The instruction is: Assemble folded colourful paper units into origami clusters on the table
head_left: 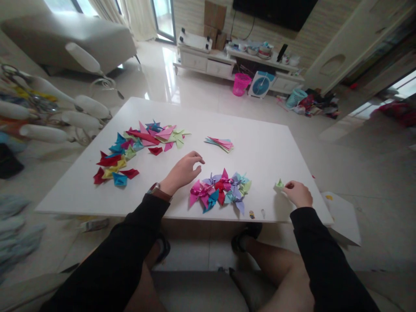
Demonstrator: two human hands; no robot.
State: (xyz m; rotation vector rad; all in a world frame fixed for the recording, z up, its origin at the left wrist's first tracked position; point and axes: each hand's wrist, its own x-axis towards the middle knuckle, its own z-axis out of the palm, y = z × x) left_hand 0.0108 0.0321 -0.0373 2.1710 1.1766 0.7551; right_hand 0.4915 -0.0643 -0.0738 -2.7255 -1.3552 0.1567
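Spreading beside the left edge of the white table (260, 147), a loose group of folded paper shapes (144, 138) in red, blue, yellow, pink and green reaches toward the far-left corner. A small red shape (155, 151) lies just off its right side. Next comes the left hand (185, 170), a watch (156, 186) with a brown strap on its wrist; thumb and forefinger curve well apart, with nothing held between them. Whether this hand touches the tabletop I cannot tell. Right of it, a packed cluster of pointed paper shapes (222, 193), pink, red, lilac, blue and pale green, sits near the middle of the near edge. Behind the cluster, toward the far edge, lies a fanned stack of paper strips (221, 144). A tiny yellowish figure (251, 214) and a small pale item (263, 213) lie by the near edge, just right of the cluster. Farther right, toward the near-right corner, the right hand (299, 194) pinches a green folded piece (279, 184) between thumb and fingertips. Past the right edge, lower down, stands a white box (344, 216).
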